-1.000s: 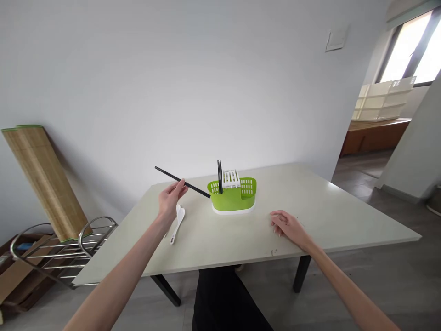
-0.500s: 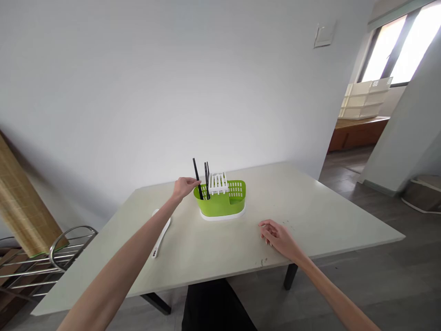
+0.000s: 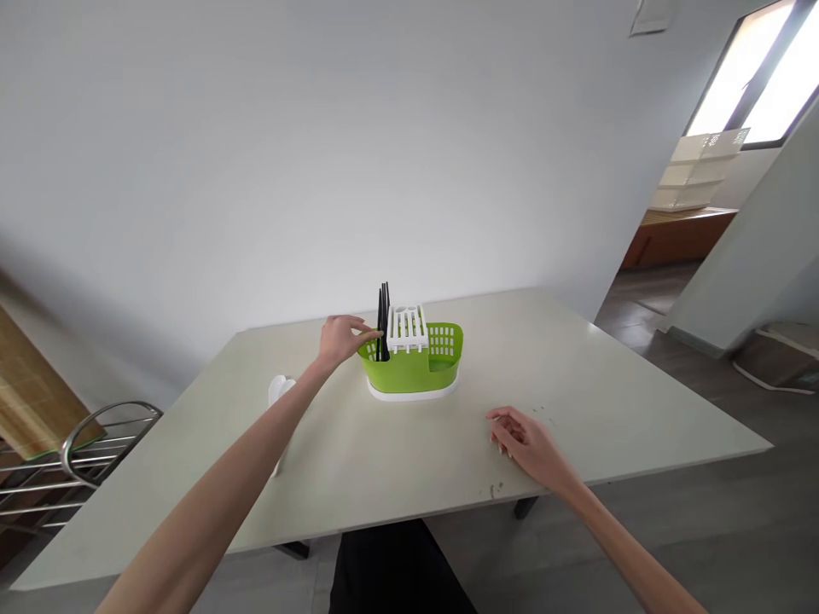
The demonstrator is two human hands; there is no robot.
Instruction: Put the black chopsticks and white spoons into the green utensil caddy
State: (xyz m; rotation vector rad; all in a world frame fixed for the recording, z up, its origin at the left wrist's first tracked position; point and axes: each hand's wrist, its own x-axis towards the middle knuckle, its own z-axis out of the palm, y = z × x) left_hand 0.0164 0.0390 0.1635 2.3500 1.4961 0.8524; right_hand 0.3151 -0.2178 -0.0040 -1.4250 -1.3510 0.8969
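A: What has moved since half a second ago?
B: The black chopsticks point(image 3: 382, 320) that the left hand point(image 3: 341, 338) brought over. They leaned apart from the others then; now they stand nearly upright, bunched against them.

A: And where is the whole bunch?
B: In the left end of the green basket point(image 3: 409, 375), tips down inside, upper parts rising above the rim, just beside the white slotted rack point(image 3: 408, 328) over the basket's middle.

A: How is the left hand set?
B: Nearly closed, with thumb and fingers pinched together on the chopsticks at about rim height. The fingertips are small at this range, so how many sticks sit in the pinch is hard to tell.

A: The right hand point(image 3: 519, 439)?
B: Released and free, its fingers loosely curled, near the front edge of the table point(image 3: 589, 392), well apart from the basket.

A: What lies farther out?
B: White spoons point(image 3: 277, 389) on the table, left of the basket, partly hidden behind the left forearm. Beyond the table's left side, a rolled bamboo mat point(image 3: 29, 396) leans by a metal rack point(image 3: 80, 452). A plain wall point(image 3: 320, 170) rises behind.
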